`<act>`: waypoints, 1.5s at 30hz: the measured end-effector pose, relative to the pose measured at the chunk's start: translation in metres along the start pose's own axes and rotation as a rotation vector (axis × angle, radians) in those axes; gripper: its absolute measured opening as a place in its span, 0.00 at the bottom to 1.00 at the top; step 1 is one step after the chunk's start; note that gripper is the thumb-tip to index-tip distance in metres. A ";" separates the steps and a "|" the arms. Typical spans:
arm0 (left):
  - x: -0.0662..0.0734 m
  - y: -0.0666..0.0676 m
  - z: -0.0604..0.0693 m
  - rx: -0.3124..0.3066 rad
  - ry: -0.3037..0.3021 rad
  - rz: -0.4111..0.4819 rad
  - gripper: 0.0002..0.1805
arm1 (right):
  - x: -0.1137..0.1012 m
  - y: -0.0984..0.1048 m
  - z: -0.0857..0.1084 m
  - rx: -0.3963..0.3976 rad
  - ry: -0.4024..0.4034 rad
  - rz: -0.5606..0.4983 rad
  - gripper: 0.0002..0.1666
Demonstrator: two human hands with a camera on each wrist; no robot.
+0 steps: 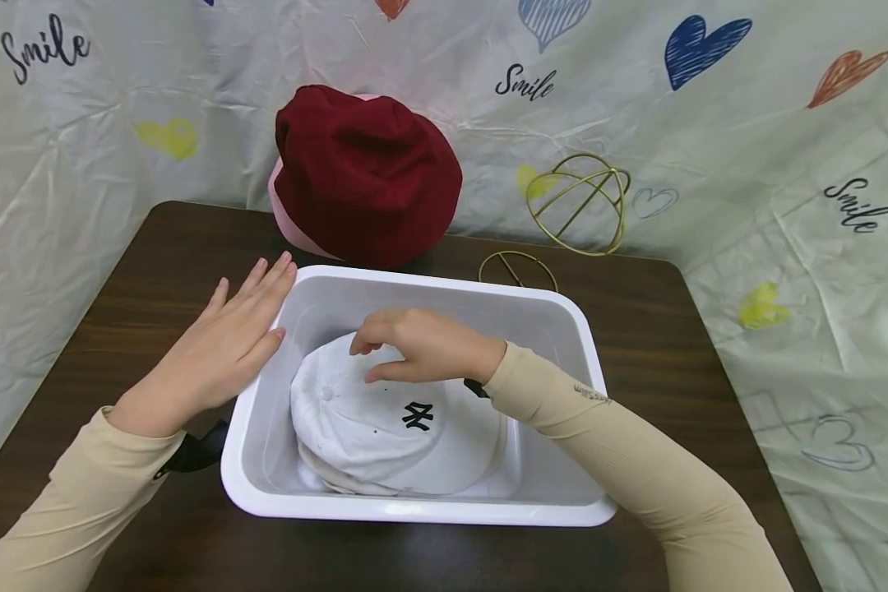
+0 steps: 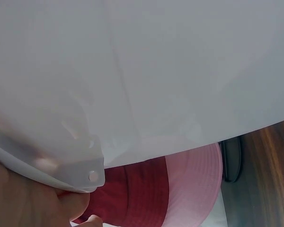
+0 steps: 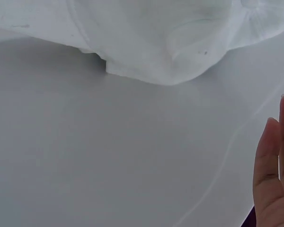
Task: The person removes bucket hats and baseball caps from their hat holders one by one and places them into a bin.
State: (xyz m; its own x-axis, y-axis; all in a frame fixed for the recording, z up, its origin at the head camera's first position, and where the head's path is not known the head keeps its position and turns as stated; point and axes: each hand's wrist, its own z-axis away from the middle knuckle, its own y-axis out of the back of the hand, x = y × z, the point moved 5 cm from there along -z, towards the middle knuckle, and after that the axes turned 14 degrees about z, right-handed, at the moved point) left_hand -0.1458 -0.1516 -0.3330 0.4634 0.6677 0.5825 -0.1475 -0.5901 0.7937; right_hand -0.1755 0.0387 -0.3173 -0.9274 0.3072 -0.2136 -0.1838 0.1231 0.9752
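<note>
A white plastic tub [image 1: 414,511] stands on the dark table, holding a white cap [image 1: 370,436] with a black emblem and a paler brim beneath it. My left hand [image 1: 225,349] rests along the tub's left rim with straight fingers; the left wrist view has its fingers [image 2: 75,203] beside the tub's outer wall [image 2: 180,71]. Over the cap hovers my right hand [image 1: 422,345], fingers loosely bent and holding nothing. In the right wrist view, that hand's fingers [image 3: 274,165] are at the right edge, apart from the white cap [image 3: 156,47].
Behind the tub, a dark red hat [image 1: 370,177] sits over a pink one [image 1: 292,218]. A gold wire stand [image 1: 580,205] is at the back right, with another wire ring [image 1: 518,256] just behind the tub's rim. A printed white cloth [image 1: 784,247] hangs around the table.
</note>
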 end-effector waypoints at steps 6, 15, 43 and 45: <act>0.001 0.000 -0.002 -0.001 -0.001 0.010 0.34 | 0.004 0.014 0.001 0.116 -0.001 -0.015 0.12; -0.001 -0.001 0.000 0.001 0.000 0.021 0.34 | 0.013 0.033 0.005 0.283 -0.108 0.007 0.13; -0.001 -0.001 0.001 0.009 -0.018 0.030 0.34 | 0.070 0.076 0.013 0.554 -0.397 0.004 0.19; 0.000 -0.001 0.000 0.007 -0.018 0.032 0.34 | 0.072 0.079 0.011 0.555 -0.411 0.005 0.19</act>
State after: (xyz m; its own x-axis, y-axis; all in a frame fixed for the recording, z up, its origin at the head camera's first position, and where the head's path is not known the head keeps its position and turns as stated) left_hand -0.1455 -0.1514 -0.3339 0.4744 0.6399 0.6045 -0.1567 -0.6144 0.7733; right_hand -0.2536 0.0813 -0.2562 -0.7090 0.6281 -0.3206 0.1154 0.5518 0.8259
